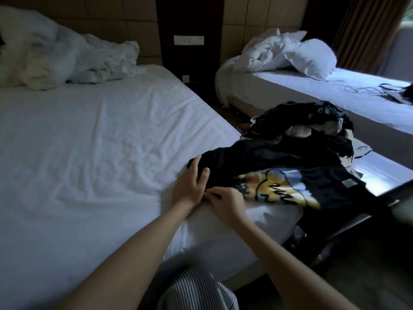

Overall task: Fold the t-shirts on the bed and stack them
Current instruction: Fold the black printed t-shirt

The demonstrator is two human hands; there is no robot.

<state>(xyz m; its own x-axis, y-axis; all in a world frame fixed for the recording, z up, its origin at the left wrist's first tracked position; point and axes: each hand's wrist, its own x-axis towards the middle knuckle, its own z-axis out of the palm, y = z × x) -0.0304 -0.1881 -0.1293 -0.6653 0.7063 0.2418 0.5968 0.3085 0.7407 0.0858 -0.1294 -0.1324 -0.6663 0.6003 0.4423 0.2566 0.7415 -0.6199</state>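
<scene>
Pull the black t-shirt (257,159) fully onto the bed (89,142) and spread it flat before folding. It lies bunched over the bed's near right corner (print side up), trailing off toward the pile of dark clothes (308,121). Your left hand (193,184) presses flat on its near end with fingers spread, and your right hand (225,203), just beside it, pinches the hem with curled fingers.

Dim room, cool daylight from the right (window side), soft focus, wide-angle bowing at edges
</scene>
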